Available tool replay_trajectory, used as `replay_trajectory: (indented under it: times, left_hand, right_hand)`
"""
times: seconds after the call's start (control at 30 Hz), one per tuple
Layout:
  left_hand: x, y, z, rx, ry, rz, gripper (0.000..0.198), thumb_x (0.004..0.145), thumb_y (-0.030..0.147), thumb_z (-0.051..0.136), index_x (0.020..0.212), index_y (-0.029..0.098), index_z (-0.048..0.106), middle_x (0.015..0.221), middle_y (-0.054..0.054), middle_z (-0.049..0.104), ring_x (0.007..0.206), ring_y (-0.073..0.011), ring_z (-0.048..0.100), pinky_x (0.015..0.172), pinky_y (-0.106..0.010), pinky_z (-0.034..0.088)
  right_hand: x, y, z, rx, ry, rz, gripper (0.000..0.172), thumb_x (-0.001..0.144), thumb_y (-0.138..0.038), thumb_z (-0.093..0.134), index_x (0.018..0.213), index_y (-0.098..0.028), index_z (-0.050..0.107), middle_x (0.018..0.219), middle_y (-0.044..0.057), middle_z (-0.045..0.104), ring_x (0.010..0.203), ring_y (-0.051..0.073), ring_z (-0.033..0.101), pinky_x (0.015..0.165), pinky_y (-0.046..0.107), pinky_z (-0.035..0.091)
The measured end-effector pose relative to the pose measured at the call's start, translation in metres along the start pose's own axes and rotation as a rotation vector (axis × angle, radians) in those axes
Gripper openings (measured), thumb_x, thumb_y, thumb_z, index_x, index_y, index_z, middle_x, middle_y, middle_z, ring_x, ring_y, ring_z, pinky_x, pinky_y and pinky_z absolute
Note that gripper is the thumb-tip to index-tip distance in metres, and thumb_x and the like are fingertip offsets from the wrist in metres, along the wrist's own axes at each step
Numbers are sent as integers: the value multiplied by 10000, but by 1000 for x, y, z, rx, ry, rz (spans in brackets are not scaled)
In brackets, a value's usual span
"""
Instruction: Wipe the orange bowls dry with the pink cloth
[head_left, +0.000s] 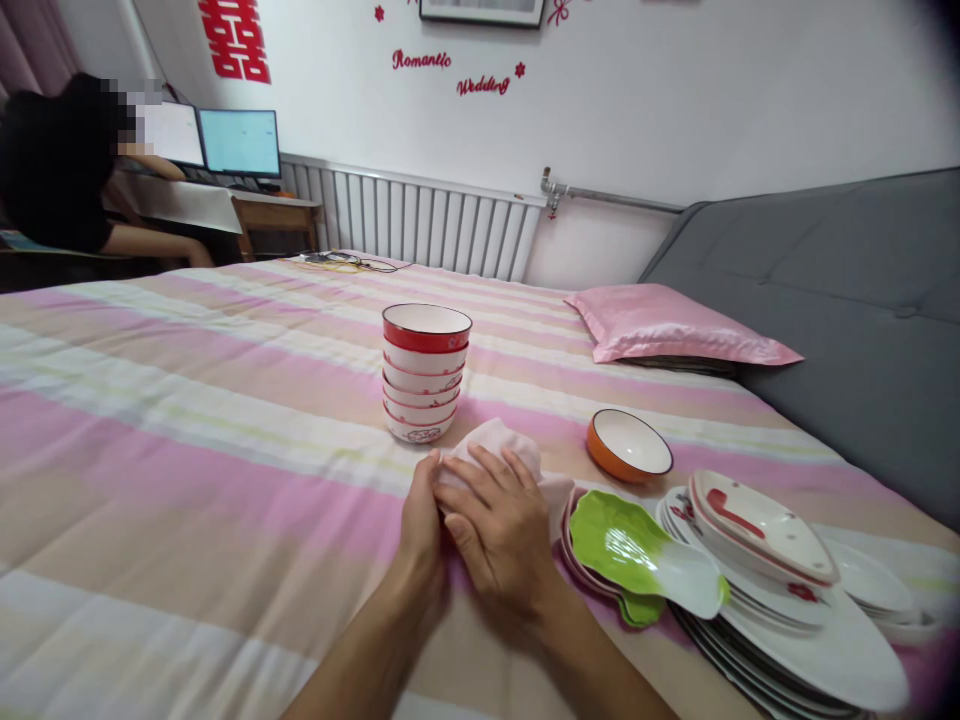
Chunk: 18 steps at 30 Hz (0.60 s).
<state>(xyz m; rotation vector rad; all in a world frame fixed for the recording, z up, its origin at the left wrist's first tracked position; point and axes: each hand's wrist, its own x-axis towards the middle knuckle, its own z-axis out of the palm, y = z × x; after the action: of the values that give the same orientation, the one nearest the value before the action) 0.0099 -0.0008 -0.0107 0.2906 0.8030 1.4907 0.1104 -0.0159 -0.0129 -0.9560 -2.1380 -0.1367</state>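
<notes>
A pale pink cloth (495,440) is bunched between my two hands, low over the bed. My right hand (501,530) lies across it with the fingers bent over the fabric. On the other side, my left hand (421,515) grips it from the left, thumb up and most fingers hidden. Whether the cloth wraps something cannot be seen. Just beyond my hands stands a stack of several bowls (424,385), with a red-rimmed one on top. An orange bowl (628,445) with a white inside sits apart on the right.
Green leaf-shaped dishes (619,540) lie beside my right hand. Further right are stacked white plates (862,650) with a patterned square dish (761,520) on top. A pink pillow (675,325) rests by the grey headboard (825,250). A person (60,170) sits at a desk, far left.
</notes>
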Motion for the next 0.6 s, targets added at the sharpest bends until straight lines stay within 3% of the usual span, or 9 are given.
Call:
replay_trajectory:
  times: [0.1, 0.27, 0.43, 0.6]
  left_hand:
    - [0, 0, 1, -44, 9, -33, 226, 831, 334, 555, 710, 146, 594, 654, 0, 610, 634, -116, 597, 686, -209, 484]
    - [-2, -1, 2, 2, -9, 4, 268, 858, 361, 509, 811, 138, 649, 651, -3, 646, 602, -127, 604, 642, -221, 474]
    - [-8, 4, 5, 138, -40, -105, 415, 818, 444, 507, 520, 157, 542, 354, 18, 460, 403, -145, 504, 519, -255, 415]
    - [-10, 7, 7, 138, -51, -153, 415, 793, 491, 491, 674, 118, 629, 469, -36, 598, 512, -208, 614, 577, -288, 456]
  right_hand:
    - [1, -4, 2, -5, 14, 0, 328, 962, -282, 398, 1246, -280, 562, 1312, -34, 605, 1279, 209, 464, 1112, 438, 225]
    - [3, 1, -2, -25, 25, 136, 333, 947, -284, 428, 1238, -232, 579, 1354, 24, 567, 1291, 245, 448, 1119, 472, 244]
    - [2, 15, -6, 94, 63, 285, 366, 913, -321, 460, 1245, -215, 574, 1362, 79, 540, 1278, 252, 451, 1101, 464, 320]
    - [0, 32, -3, 377, 113, 450, 356, 928, -354, 420, 1204, -215, 597, 1292, 66, 590, 1235, 208, 498, 1078, 383, 360]
